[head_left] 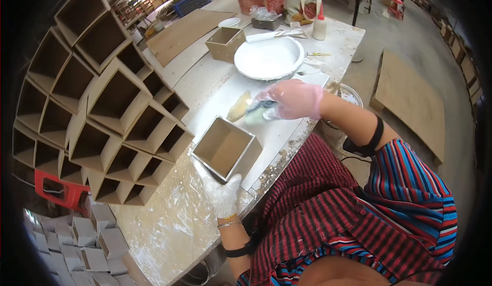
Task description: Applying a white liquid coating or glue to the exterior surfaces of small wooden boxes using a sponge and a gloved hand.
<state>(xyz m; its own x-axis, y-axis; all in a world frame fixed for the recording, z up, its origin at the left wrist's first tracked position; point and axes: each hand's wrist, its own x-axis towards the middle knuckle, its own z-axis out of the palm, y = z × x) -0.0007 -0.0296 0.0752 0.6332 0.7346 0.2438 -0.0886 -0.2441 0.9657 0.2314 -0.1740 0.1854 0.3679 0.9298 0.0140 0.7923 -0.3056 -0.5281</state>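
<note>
An open square box (247,158) of brown board with whitened rim edges rests on the worktable, its opening tilted toward me. My left hand (221,196), in a white glove, grips its near lower corner; the fingers are partly hidden by the box. Just beyond the box, my right hand (293,100), in a thin pinkish glove, is closed around a pale green sponge-like pad (254,114), blurred by motion. A yellowish scrap of sponge or cloth (238,108) lies beside the pad. Behind it stands a white basin (269,60) with pale contents.
Stacked open boxes (120,99) rise at the left, with greyish-white boxes (95,258) below them near a red stool (59,189). On the worktable (164,235) are another brown box (224,45), a squeeze bottle (319,28) with red tip and a small brush (319,54). A board (410,101) lies to the right.
</note>
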